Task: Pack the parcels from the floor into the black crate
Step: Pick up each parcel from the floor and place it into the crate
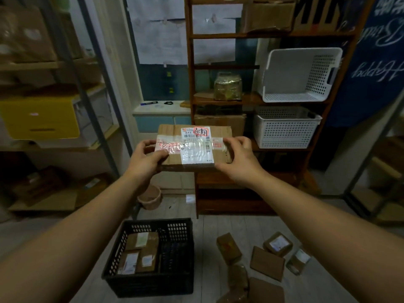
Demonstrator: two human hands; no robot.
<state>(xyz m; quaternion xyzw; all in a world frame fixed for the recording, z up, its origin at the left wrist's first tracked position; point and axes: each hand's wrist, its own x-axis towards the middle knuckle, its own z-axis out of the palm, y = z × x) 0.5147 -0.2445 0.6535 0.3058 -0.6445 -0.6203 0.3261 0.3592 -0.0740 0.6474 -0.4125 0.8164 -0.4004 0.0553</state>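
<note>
A brown cardboard parcel with a white label and clear tape is held up at chest height, well above the floor. My left hand grips its left end and my right hand grips its right end. Below, the black crate stands on the floor with several brown parcels lying in its left half. To the right of the crate, several more brown parcels lie scattered on the floor.
A wooden shelf unit stands straight ahead with two white baskets and boxes. Metal racks with cartons and a yellow box line the left. A small pink bucket sits on the floor behind the crate.
</note>
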